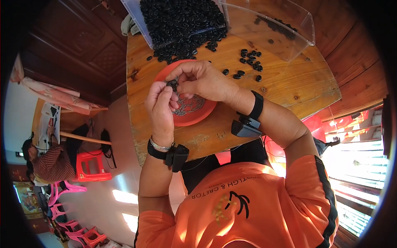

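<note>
Above a shallow red-orange dish, my two hands meet. My left hand pinches a small black oval plastic piece between thumb and fingertips. From the right, my right hand reaches over it, fingers curled and closed at the same piece; whether they hold something of their own is hidden. Many small silvery metal parts lie in the dish, too fine to name.
A clear bin tipped toward me spills black oval pieces onto the wooden table. Several loose pieces lie right of the dish. A transparent box stands at the far right. Another person sits at the left.
</note>
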`<state>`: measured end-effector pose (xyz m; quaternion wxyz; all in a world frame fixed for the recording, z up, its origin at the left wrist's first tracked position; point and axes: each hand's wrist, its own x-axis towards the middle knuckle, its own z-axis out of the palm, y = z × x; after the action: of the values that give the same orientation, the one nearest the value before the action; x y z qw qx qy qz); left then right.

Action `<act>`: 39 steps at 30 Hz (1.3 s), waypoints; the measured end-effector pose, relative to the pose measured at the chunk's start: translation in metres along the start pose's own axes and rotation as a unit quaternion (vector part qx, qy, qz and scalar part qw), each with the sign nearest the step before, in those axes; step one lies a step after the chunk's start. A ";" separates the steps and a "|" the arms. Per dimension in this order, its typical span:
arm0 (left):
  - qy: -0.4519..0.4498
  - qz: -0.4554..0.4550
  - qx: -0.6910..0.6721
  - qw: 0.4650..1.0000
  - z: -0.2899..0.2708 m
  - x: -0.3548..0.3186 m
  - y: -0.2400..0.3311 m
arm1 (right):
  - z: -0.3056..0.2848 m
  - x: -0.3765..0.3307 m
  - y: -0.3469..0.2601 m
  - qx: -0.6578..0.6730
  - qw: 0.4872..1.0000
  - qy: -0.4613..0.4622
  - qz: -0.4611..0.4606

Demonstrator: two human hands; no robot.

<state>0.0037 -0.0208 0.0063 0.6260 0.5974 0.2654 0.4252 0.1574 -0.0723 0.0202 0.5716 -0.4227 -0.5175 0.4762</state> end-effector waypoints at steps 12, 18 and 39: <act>-0.015 0.087 0.124 0.988 0.003 -0.001 0.000 | -0.002 -0.001 -0.007 0.020 1.000 0.006 0.008; -0.037 0.215 0.249 0.944 0.003 0.002 -0.005 | -0.009 -0.001 -0.010 0.075 0.997 0.002 0.008; -0.012 0.298 0.345 0.890 0.001 -0.003 0.005 | -0.004 -0.007 -0.024 0.001 0.999 -0.025 -0.038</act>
<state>0.0019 -0.0244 0.0110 0.2279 0.8315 0.1975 0.4664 0.1641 -0.0833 0.0414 0.5767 -0.3905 -0.5468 0.4647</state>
